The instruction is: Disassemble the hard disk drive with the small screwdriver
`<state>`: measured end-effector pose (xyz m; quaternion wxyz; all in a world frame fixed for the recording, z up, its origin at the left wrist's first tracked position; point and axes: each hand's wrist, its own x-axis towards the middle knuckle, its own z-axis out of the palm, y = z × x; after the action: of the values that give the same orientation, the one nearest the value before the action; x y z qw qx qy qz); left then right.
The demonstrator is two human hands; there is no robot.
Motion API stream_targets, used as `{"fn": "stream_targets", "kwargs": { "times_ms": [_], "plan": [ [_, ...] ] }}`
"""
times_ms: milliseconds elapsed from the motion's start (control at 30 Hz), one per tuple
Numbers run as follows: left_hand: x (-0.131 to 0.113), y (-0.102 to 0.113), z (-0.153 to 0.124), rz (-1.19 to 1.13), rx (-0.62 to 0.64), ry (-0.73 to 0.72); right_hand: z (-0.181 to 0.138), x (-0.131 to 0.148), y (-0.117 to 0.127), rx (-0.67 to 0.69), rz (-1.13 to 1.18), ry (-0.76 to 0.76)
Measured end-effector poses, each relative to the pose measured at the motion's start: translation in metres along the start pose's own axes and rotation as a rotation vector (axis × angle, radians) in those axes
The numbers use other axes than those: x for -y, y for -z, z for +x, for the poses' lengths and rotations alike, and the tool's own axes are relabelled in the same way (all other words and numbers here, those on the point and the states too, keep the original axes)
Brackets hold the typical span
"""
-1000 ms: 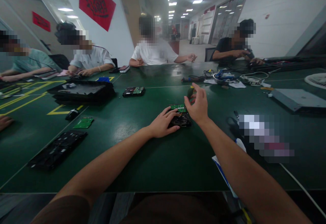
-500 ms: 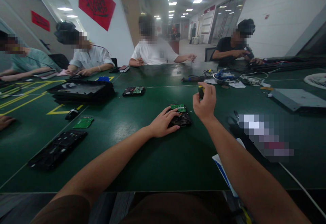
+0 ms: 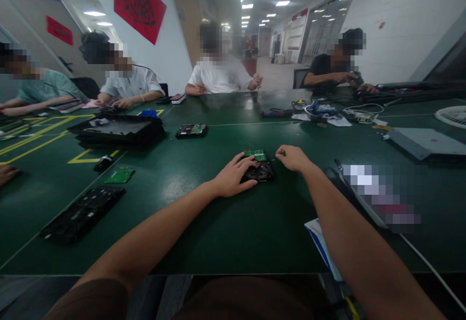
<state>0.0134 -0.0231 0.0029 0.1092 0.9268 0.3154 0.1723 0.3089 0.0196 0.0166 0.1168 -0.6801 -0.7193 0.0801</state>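
Note:
A black hard drive [image 3: 262, 170] with a green circuit board on its far part lies on the green table [image 3: 204, 232]. My left hand [image 3: 233, 176] rests across its left side, fingers on top and thumb along the near edge, holding it against the table. Just right of the drive, my right hand [image 3: 293, 157] is closed around what looks like a small screwdriver [image 3: 284, 153]; only a bit of it shows between the fingers. A few tiny bits lie by the drive, too small to name.
Another hard drive [image 3: 191, 130] lies beyond. To the left are a loose circuit board [image 3: 119, 175], a long black plastic part [image 3: 83, 213] and stacked black trays [image 3: 116, 130]. Rightward are cables [image 3: 320, 111], a grey metal box [image 3: 425, 143] and a blue-white packet [image 3: 322, 244]. Several people sit opposite.
My right hand has come down from above and right of the drive to near table height, and turned inward. My left hand stays put. The person opposite has drawn one hand back.

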Motion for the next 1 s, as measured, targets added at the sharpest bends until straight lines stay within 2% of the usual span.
{"fn": "stream_targets", "kwargs": {
  "times_ms": [100,367,733,1000],
  "plan": [
    [0.0,0.0,0.0,-0.003,-0.002,0.003,-0.003,0.008,0.0,0.01,-0.011,0.083],
    [0.002,-0.001,0.0,0.004,-0.008,-0.01,-0.005,0.017,0.0,-0.004,-0.045,0.139],
    [0.0,-0.002,0.001,0.002,-0.015,-0.011,-0.006,0.022,-0.001,0.039,-0.041,0.084],
    [0.0,0.0,0.001,0.019,-0.001,-0.014,-0.004,0.017,-0.001,0.006,-0.067,0.088]
  ]
}}
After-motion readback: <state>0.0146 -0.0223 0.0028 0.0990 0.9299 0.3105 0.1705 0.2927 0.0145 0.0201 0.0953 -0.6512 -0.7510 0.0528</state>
